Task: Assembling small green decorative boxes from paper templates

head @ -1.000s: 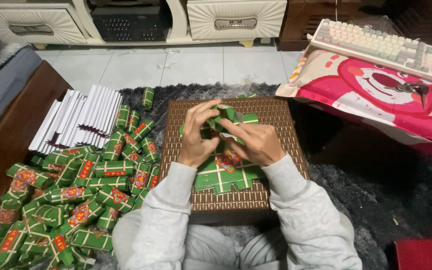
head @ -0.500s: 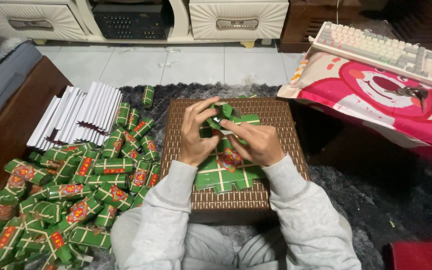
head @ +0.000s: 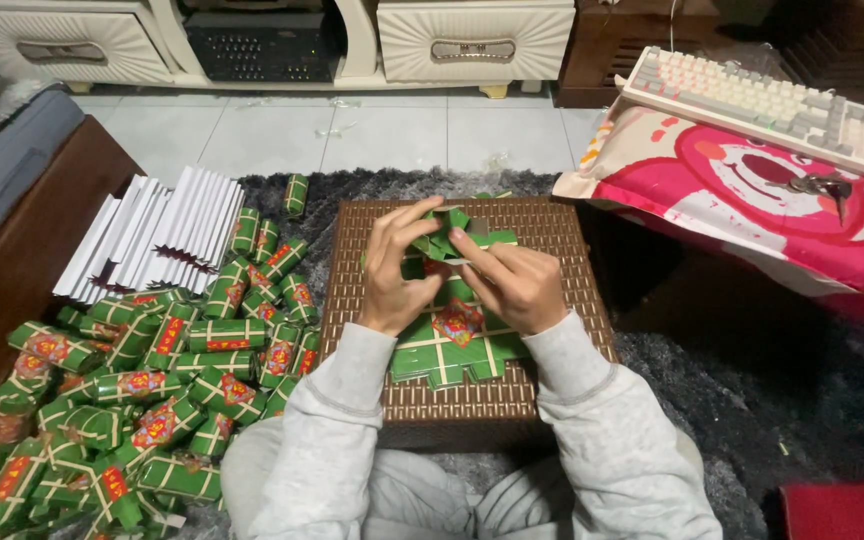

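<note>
Already a big heap of folded green boxes [head: 142,390] lies finished, while left hand [head: 397,270] and right hand [head: 512,285] pinch one green sheet [head: 447,240] above the flat stack [head: 452,350] left to fold

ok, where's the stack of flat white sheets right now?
In the head view the stack of white sheets lies fanned on the floor at the person's left, just above the pile of folded green boxes and left of the brown woven tray.

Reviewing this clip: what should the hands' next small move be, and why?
Probably press the next fold shut: both the left hand and right hand pinch a half-formed green box above the flat sheet stack; the finished boxes alongside are fully closed.
</note>
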